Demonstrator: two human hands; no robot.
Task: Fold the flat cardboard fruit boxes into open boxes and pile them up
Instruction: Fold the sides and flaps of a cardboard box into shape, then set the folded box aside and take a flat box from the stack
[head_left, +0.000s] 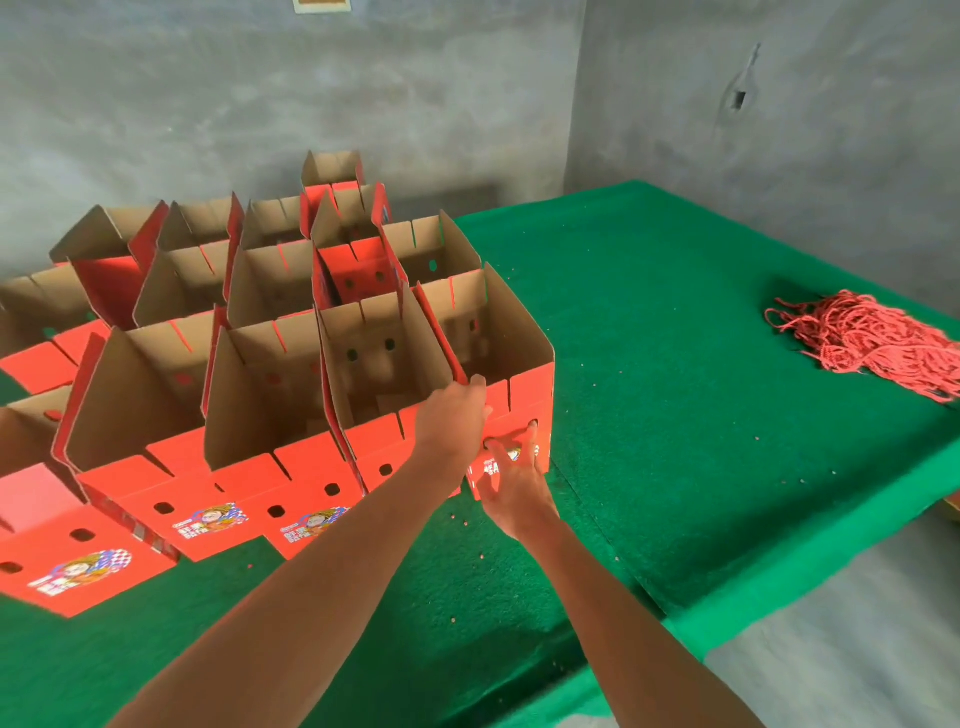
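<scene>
Several folded red fruit boxes with brown insides stand open in rows on the green table (675, 415). The rightmost front box (498, 332) is the one under my hands. My left hand (454, 415) grips the top edge of its red front wall, fingers curled over the rim. My right hand (511, 478) lies spread against the front face of the same box, fingertips near its round holes. The neighbouring open box (379, 353) stands tight against its left side.
A bundle of red cords (872, 338) lies at the far right of the table. More open boxes (197, 270) fill the left and back, some stacked. Grey concrete walls close the corner behind. The table's right edge drops to a grey floor.
</scene>
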